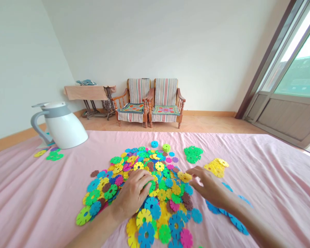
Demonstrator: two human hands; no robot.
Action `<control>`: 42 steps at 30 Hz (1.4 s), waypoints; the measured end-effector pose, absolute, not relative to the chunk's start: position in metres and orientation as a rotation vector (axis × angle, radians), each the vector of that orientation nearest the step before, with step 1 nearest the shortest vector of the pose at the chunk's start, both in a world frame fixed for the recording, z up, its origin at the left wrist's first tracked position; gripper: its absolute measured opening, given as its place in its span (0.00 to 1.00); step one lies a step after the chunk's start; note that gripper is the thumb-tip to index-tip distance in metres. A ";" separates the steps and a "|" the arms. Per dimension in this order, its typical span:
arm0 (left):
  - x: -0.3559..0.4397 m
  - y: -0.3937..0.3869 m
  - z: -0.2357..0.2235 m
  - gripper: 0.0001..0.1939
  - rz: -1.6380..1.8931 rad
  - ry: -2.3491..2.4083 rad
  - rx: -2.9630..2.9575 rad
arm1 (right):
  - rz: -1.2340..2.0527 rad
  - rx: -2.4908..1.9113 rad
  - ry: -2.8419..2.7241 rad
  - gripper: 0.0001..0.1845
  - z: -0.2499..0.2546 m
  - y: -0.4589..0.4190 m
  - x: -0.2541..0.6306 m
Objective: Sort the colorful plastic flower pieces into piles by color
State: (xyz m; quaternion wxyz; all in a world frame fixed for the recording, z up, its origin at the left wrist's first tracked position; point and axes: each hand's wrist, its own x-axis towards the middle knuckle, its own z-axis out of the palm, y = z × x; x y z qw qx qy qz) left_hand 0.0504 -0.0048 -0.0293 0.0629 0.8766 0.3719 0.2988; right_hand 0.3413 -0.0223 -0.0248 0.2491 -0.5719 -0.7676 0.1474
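Whether the left hand (132, 193) or right hand (209, 186) grip was clenched could not be told; the loose plastic discs (161, 194) could be scattered by a careless brush.

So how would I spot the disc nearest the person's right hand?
On the pink cloth, find the heap of colourful plastic flower discs. At its right edge, the right hand nearly touches a yellow disc. It lies in the heap, unlike the separate yellow pile further right.

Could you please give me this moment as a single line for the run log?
left hand: resting on pile of plastic flower discs | right hand: fingertips at yellow disc | surface: pink sheet
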 end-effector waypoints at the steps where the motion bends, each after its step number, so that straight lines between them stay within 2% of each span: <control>1: 0.050 -0.005 -0.029 0.10 0.907 1.124 2.650 | 0.350 -1.560 -2.100 0.16 -0.028 -0.019 0.337; 4: 0.050 -0.005 -0.027 0.10 0.910 1.131 2.648 | 0.282 -1.576 -2.115 0.18 -0.037 -0.013 0.330; 7: 0.051 -0.006 -0.026 0.10 0.898 1.130 2.643 | 0.312 -1.555 -2.102 0.13 -0.043 -0.011 0.324; 18: 0.046 -0.004 -0.021 0.10 0.888 1.103 2.546 | 0.593 -1.352 -1.930 0.12 -0.024 -0.031 0.293; 23: 0.037 -0.003 -0.010 0.21 0.714 1.048 2.556 | 0.609 -1.397 -1.890 0.12 -0.025 -0.033 0.297; 26: 0.035 -0.002 -0.010 0.21 0.692 1.017 2.569 | 0.591 -1.415 -1.878 0.13 -0.027 -0.033 0.298; 35: 0.044 -0.002 -0.020 0.13 1.008 1.015 2.564 | 0.549 -1.298 -1.894 0.12 -0.021 -0.045 0.282; 42: 0.059 -0.023 -0.021 0.18 0.982 0.978 2.460 | 0.613 -1.261 -1.930 0.06 -0.017 -0.064 0.258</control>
